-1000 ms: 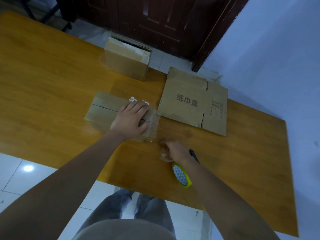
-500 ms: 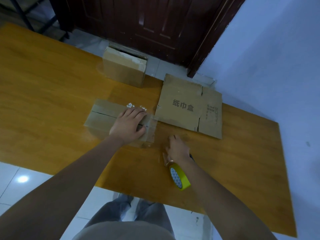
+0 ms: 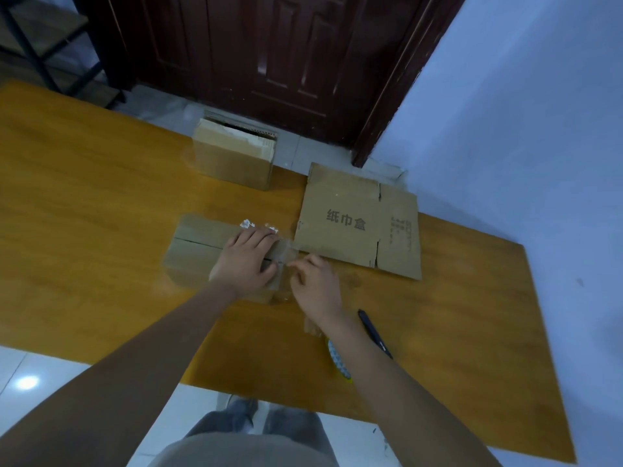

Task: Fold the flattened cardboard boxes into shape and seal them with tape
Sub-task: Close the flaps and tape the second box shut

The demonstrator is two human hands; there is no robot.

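Observation:
A low folded cardboard box (image 3: 195, 244) lies in the middle of the yellow wooden table (image 3: 84, 214). My left hand (image 3: 247, 261) presses flat on its top, over the seam. A strip of clear tape (image 3: 286, 251) covers the box's right end. My right hand (image 3: 318, 288) is just right of that end, its fingertips touching the tape. The yellow tape roll (image 3: 338, 364) lies on the table, partly hidden under my right forearm. A flattened box with printed characters (image 3: 347, 224) lies to the right of the folded one.
A taped-up box (image 3: 232, 163) stands at the table's far edge. A black pen-like tool (image 3: 374, 333) lies right of my right wrist. A dark wooden door (image 3: 269, 62) and a pale wall (image 3: 522, 129) are beyond the table.
My right hand let go of the tape roll, which now lies on the table, and moved up-left to the box's right end. My left hand stayed pressed on the box.

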